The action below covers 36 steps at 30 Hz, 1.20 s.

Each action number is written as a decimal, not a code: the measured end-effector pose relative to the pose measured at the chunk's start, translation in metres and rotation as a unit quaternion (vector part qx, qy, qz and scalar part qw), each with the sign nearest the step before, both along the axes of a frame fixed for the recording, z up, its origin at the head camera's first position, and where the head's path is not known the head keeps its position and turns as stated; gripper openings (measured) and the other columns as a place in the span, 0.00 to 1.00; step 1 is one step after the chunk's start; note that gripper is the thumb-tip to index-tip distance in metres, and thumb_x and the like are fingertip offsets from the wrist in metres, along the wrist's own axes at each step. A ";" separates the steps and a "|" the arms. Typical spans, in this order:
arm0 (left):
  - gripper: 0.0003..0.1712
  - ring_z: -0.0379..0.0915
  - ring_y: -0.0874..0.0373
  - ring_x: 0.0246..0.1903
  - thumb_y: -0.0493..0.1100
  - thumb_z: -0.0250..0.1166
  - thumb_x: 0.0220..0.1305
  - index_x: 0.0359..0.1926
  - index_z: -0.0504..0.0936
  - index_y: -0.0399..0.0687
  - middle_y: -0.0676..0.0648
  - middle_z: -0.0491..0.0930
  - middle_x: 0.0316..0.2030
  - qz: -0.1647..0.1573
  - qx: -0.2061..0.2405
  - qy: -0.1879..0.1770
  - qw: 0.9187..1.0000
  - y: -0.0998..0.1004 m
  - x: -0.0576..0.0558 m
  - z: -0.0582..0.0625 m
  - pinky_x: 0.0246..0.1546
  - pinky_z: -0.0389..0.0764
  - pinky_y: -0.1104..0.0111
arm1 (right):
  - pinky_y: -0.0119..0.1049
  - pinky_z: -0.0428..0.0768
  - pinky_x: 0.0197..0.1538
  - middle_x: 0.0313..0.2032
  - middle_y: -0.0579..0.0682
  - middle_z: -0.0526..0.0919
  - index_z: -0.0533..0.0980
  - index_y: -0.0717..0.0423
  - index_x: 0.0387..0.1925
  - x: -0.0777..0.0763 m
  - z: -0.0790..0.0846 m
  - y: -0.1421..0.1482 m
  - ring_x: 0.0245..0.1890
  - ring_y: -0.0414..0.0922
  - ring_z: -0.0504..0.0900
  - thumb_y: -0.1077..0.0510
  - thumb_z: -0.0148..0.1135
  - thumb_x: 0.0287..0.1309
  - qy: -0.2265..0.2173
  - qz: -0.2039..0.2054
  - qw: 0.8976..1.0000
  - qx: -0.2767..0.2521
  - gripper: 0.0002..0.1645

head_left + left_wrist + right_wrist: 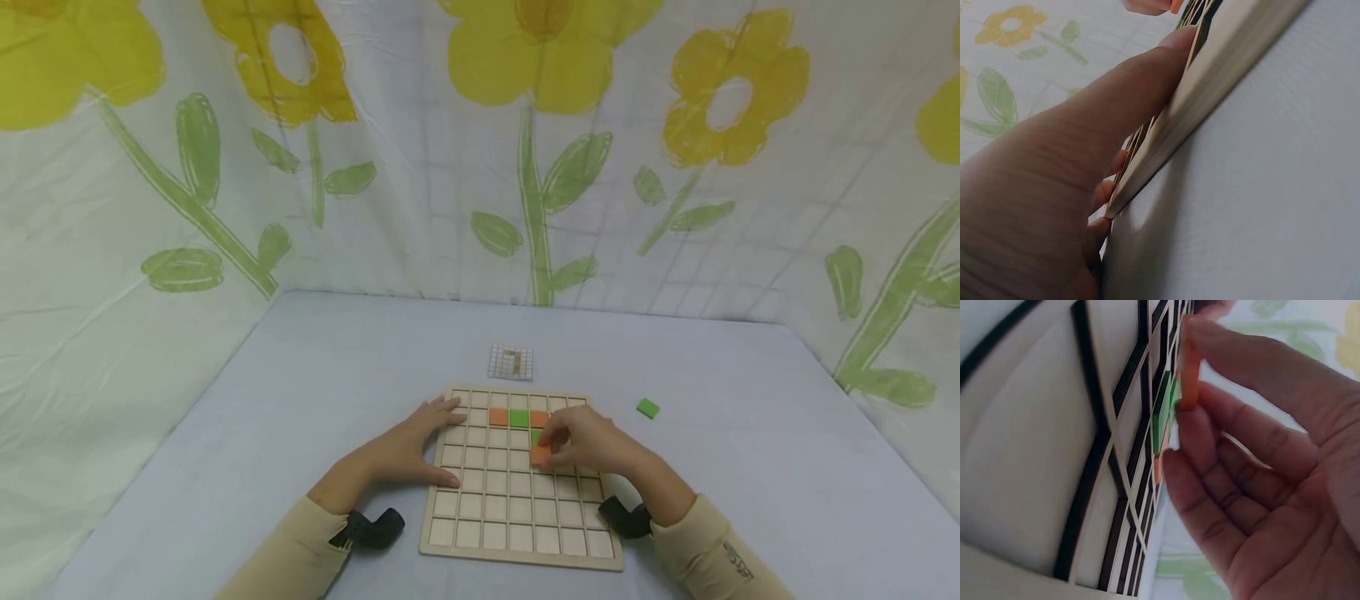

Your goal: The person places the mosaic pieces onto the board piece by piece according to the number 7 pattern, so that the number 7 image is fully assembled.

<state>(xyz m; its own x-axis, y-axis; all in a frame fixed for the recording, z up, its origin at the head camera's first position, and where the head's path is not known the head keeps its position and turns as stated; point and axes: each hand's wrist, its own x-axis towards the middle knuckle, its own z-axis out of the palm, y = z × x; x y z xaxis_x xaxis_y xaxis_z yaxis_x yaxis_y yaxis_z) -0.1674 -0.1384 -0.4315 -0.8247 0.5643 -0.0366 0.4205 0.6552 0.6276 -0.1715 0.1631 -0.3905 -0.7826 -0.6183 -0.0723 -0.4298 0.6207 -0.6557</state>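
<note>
A square wooden grid board [497,508] lies on the table. My left hand [408,446] rests along its left edge, fingers spread and the thumb on the rim. Between thumb and fingertips, my right hand [592,440] pinches an orange tile [1190,369] just over the right-middle cells. In the second row sit an orange tile [498,417], a green tile [519,418] and another orange tile [538,418]. Below the last one, a second green tile [536,436] is partly hidden by the right fingers.
Beyond the board's far edge lies a small card [511,362] printed with a grid and a brownish bent shape. A loose green tile [648,408] is on the table to the right. A flower-printed curtain [420,208] hangs behind the table.
</note>
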 end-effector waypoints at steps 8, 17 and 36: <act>0.54 0.34 0.48 0.73 0.66 0.72 0.39 0.67 0.63 0.52 0.49 0.47 0.73 0.000 -0.001 0.001 1.000 0.000 0.000 -0.001 0.72 0.41 0.50 | 0.26 0.80 0.33 0.33 0.48 0.82 0.80 0.58 0.34 -0.001 -0.008 0.000 0.33 0.37 0.80 0.57 0.72 0.46 -0.007 0.008 1.000 -0.004 0.13; 0.54 0.34 0.47 0.73 0.66 0.72 0.40 0.66 0.63 0.49 0.48 0.48 0.73 -0.004 0.002 0.004 1.000 -0.002 0.000 -0.002 0.73 0.40 0.50 | 0.26 0.80 0.33 0.33 0.47 0.82 0.80 0.57 0.33 -0.001 -0.010 -0.001 0.32 0.37 0.80 0.58 0.71 0.46 0.000 0.012 1.000 0.000 0.11; 0.54 0.33 0.51 0.74 0.66 0.72 0.40 0.67 0.63 0.52 0.51 0.47 0.73 0.002 -0.005 -0.003 1.000 0.000 0.001 0.001 0.73 0.40 0.52 | 0.29 0.80 0.39 0.36 0.49 0.83 0.80 0.59 0.36 -0.015 -0.001 0.029 0.36 0.41 0.79 0.56 0.70 0.48 0.049 -0.034 0.998 -0.009 0.14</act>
